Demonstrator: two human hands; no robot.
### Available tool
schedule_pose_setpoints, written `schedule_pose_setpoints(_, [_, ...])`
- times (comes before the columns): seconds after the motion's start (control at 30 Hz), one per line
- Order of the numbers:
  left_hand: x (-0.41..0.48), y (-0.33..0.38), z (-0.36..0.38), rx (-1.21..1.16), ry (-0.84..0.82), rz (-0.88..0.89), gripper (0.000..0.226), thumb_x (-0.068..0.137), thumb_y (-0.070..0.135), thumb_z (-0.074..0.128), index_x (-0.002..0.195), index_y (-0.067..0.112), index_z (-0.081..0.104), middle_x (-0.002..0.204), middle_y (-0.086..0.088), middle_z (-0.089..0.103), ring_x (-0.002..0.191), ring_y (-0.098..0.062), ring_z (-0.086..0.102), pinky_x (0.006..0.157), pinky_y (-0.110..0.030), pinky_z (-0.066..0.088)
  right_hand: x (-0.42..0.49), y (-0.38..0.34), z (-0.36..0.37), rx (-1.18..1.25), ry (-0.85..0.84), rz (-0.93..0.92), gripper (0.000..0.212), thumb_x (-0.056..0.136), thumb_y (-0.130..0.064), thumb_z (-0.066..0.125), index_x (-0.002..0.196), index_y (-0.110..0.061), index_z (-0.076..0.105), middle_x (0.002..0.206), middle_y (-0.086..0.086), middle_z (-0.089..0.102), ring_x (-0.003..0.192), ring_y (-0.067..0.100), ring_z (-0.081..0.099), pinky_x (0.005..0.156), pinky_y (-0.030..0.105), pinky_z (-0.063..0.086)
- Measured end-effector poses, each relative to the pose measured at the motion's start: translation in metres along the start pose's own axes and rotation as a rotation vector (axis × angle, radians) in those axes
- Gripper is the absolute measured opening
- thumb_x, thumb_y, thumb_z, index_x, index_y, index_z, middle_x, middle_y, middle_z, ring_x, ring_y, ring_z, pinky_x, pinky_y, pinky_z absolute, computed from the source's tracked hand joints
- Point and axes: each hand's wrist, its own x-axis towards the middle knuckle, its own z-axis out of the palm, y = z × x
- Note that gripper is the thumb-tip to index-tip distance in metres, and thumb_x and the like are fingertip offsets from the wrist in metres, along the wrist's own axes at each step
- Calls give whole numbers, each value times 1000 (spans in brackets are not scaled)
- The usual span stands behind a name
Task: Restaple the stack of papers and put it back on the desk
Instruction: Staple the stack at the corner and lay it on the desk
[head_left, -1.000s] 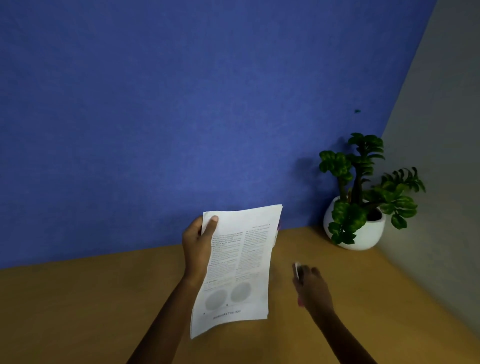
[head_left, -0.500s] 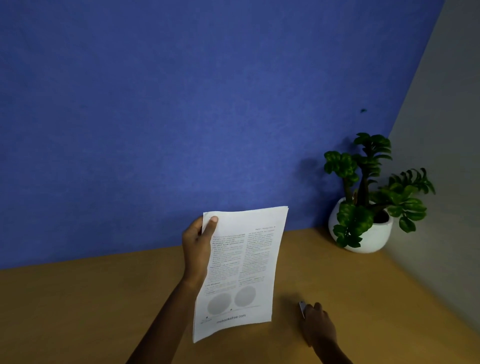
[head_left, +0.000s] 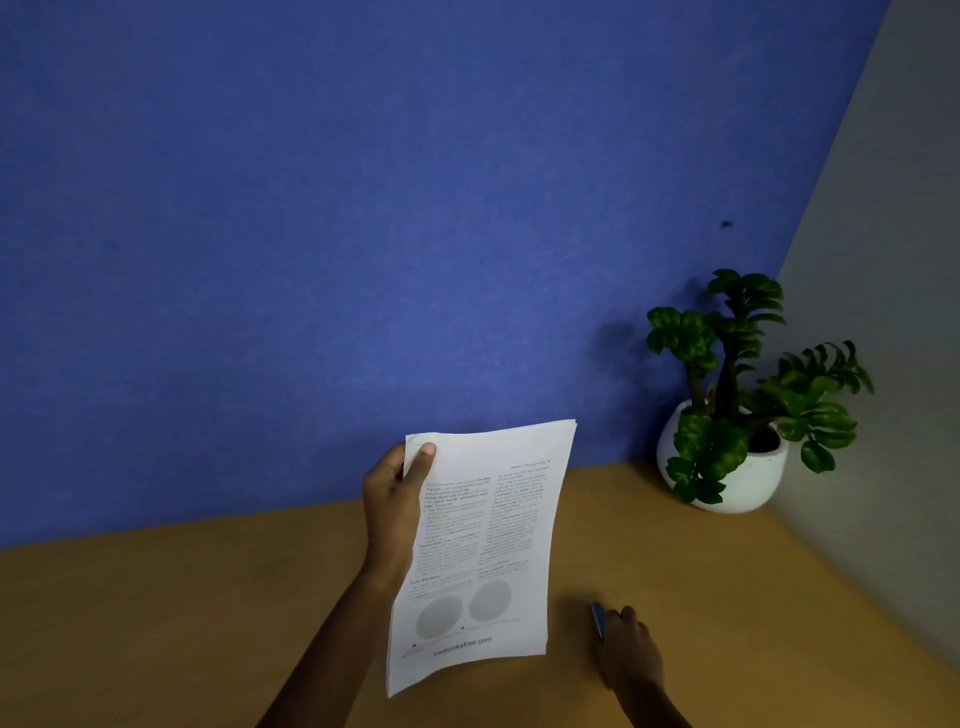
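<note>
Before us rises a blue felt wall (head_left: 363, 234), filling most of what we see, and it meets a grey wall (head_left: 893, 312) at the right. Below both runs the wooden surface (head_left: 156, 623), tan and bare on its left side.

In the far right corner, where the two walls meet, we find a potted plant (head_left: 737, 405): dark green leaves in a round white pot that stands on the surface, close against the walls.

Our stack of papers (head_left: 483, 551) is lifted off the surface, near the middle and slightly tilted, its printed face toward us with two columns of text, two grey circles and a line of web address low on the page. Our left hand (head_left: 392, 499) grips it at the upper left corner, thumb pressed over the front sheet and the other fingers hidden behind.

Our right hand (head_left: 626, 652) is down low at the right of the papers, curled closed around a small object (head_left: 597, 618), of which only a bluish-grey end shows. It is blurred, so we cannot tell what it is, nor whether it touches the surface.
</note>
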Motion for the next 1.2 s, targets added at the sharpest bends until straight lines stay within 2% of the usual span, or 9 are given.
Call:
schedule_pose_setpoints(0.3, [0,1,-1,-16,3,-40,20,87,21,57,68,24,62,67,7,69,62,-8,66,55,-22,50,9,-15,-13,33,-50,12,42,95,-31,43,132,-11,40,137,9,43,120,21,50,99,33,49])
schedule_pose_setpoints(0.47, [4,8,-2,-64,-22,-58,15,87,22,56,73,19,62,81,-8,68,76,-23,64,64,-34,49,8,-38,-44,835,-287,-185,50,88,-13,57,135,-16,39,143,4,41,129,25,43,108,44,38])
schedule_pose_setpoints(0.67, [23,16,-7,-72,49,-32,13,87,18,57,76,19,63,79,0,67,70,-8,65,62,-23,54,5,-55,-58,1084,-187,-266,23,90,-5,52,112,-3,61,111,10,67,92,17,66,71,18,56])
schedule_pose_setpoints(0.73, [35,13,-14,-29,66,-31,8,88,18,56,91,15,62,91,-6,67,81,-15,64,69,-27,53,6,-57,-58,1131,-121,-224,17,90,-4,51,103,-2,63,105,13,70,86,19,68,68,21,57])
schedule_pose_setpoints(0.9, [42,-31,-41,376,33,-309,57,90,27,53,138,7,30,138,-15,46,124,-32,45,99,-43,39,14,-67,-50,1091,-81,-93,16,89,-4,54,96,8,62,98,19,69,84,30,64,77,40,52])
schedule_pose_setpoints(0.97, [29,-55,-55,445,-86,-519,45,89,26,56,128,7,43,128,-16,52,111,-30,52,87,-39,45,16,-71,-45,1069,-96,-61,13,88,-3,55,94,4,64,95,16,69,84,28,63,76,38,52])
schedule_pose_setpoints(1.03, [13,-72,-67,480,-138,-625,10,87,16,59,80,12,53,92,-13,57,80,-23,53,73,-33,42,17,-76,-38,1005,-128,-39,9,88,-6,55,86,-3,64,91,13,67,79,25,61,68,31,49])
schedule_pose_setpoints(1.07, [7,-85,-73,495,-113,-637,29,86,8,59,62,16,44,77,-8,53,70,-19,49,72,-32,38,18,-79,-34,971,-149,-32,9,88,-8,55,84,-5,62,90,12,66,78,24,61,66,28,46])
schedule_pose_setpoints(1.2, [-11,-105,-90,466,16,-699,7,79,-8,58,80,-2,58,79,-21,62,64,-28,54,57,-34,41,20,-92,-16,882,-201,-11,16,90,-8,52,95,1,64,96,12,65,85,22,59,64,23,42])
